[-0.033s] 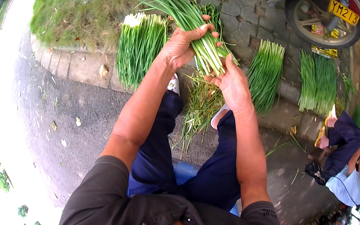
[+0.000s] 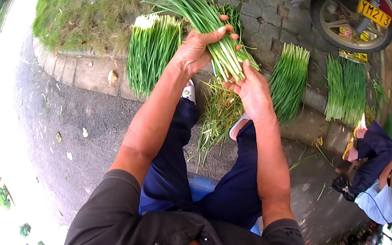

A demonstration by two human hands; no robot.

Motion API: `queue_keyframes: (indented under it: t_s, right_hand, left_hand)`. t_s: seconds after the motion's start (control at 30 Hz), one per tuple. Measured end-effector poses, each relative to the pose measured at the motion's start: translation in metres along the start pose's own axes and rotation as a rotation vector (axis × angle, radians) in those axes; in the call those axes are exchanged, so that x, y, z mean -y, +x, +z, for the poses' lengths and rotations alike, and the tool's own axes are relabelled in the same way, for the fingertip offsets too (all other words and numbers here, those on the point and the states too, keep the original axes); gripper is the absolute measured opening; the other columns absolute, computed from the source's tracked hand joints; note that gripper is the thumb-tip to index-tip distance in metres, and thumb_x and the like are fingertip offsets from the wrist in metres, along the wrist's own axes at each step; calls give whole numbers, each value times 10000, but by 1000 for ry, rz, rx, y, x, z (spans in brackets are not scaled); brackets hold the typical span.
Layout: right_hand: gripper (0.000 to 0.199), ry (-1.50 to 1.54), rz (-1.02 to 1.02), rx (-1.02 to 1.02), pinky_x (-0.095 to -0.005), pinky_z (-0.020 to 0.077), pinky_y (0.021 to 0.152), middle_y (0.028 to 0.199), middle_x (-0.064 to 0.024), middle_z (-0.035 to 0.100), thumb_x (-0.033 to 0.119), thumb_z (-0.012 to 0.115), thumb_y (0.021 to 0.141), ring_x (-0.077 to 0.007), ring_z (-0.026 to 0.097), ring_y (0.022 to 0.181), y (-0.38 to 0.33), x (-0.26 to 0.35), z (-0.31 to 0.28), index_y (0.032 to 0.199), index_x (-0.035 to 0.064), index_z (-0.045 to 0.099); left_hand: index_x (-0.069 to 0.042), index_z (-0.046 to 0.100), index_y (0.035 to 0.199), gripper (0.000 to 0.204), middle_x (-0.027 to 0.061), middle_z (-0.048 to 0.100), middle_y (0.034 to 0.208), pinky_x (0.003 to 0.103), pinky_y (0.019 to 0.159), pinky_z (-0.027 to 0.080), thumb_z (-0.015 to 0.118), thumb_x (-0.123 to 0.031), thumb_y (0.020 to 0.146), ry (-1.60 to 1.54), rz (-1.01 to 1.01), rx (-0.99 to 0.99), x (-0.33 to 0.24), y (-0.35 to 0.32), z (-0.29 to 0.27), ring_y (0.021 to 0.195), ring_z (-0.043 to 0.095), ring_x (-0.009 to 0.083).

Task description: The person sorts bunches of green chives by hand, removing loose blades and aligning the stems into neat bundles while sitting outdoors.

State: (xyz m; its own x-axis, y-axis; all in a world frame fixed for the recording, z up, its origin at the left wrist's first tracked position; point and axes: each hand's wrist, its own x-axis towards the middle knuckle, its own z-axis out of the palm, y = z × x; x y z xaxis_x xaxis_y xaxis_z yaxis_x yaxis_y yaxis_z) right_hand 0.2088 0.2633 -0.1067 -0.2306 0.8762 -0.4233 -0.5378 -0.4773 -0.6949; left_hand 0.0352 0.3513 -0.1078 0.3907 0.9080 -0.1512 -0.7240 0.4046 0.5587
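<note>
My left hand [image 2: 197, 50] grips a long bundle of green chives [image 2: 192, 9] around its middle, leafy ends pointing up-left. My right hand [image 2: 253, 90] holds the pale root end of the same bundle from below. Under both hands, between my feet, lies a loose pile of chive trimmings [image 2: 220, 111] on the ground. I sit on a blue stool [image 2: 202, 186], knees apart.
Neat chive bundles lie on the kerb: one at the left [image 2: 151, 51], one at the right [image 2: 289, 80], two further right [image 2: 346, 88]. A scooter wheel [image 2: 350, 24] stands behind. Another person [image 2: 378, 183] crouches at the right. Grass verge [image 2: 86, 12] at the upper left.
</note>
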Motion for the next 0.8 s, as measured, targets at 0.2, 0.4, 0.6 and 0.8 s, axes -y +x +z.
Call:
queue_keyframes:
  t_s: [0.2,0.4,0.6,0.8]
  right_hand:
    - [326,39,-31,7,-400,563,879,1157,-107,680,256,553,1032,-230,671,1055,-2,-2,-1,1227,0,609]
    - [314,3,-24,-52,-421,573,896,1161,-123,672,230,566,1025,-230,672,1041,-1,-5,-4,1212,-19,606]
    - [305,-1,-87,-57,-367,571,840,1088,-82,677,243,561,1028,-155,667,963,2,-11,-3,1190,-11,612]
    - [294,36,-157,-92,-312,564,760,1010,-53,681,261,567,1025,-131,667,866,3,-13,2,1167,9,619]
  left_hand:
    - [-19,483,1357,511,130,663,1142,517,960,574,683,7,887,59,-58,74,2,-2,6,1064,662,276]
    - [-25,423,1411,598,171,658,1182,509,962,573,683,19,874,135,-86,71,7,-2,13,1080,662,288]
    - [-37,387,1448,638,185,648,1198,493,981,560,667,38,879,96,-110,98,12,-2,16,1096,655,307]
    - [-33,386,1451,648,155,664,1161,424,930,579,700,-9,885,128,-108,125,16,-5,20,1043,679,284]
